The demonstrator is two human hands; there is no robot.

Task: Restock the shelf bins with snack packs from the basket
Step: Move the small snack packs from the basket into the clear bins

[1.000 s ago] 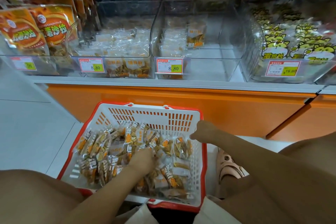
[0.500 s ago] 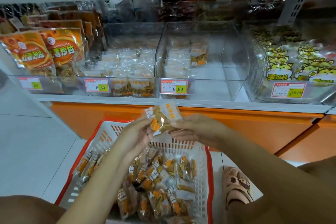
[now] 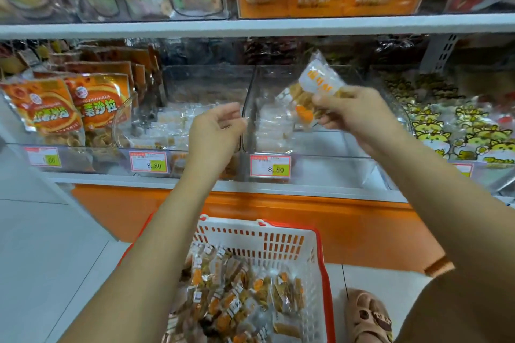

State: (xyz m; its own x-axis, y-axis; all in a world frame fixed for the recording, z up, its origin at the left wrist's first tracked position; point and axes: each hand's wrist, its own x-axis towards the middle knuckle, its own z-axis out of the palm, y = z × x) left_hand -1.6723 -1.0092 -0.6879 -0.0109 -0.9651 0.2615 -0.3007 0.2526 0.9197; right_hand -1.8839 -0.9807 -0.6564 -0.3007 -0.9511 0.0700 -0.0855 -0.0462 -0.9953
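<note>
My right hand (image 3: 352,114) grips a clear snack pack (image 3: 312,92) with orange print, held up in front of the middle-right clear shelf bin (image 3: 320,159), which holds a few packs at its back left. My left hand (image 3: 216,131) hovers beside it with fingers loosely curled and nothing in it, in front of the middle-left bin (image 3: 178,125) that is fuller of the same packs. Below, the white basket with a red rim (image 3: 278,239) stands on the floor with several snack packs (image 3: 237,295) inside.
Orange snack bags (image 3: 69,108) fill the bin at left and yellow cartoon packs (image 3: 451,131) the bin at right. An upper shelf (image 3: 250,26) with more goods hangs above the bins. A foot in a tan sandal (image 3: 367,315) stands right of the basket.
Both hands rose from the basket to the shelf level. The pack passed from between both hands to the right hand alone; the left hand let go and moved left.
</note>
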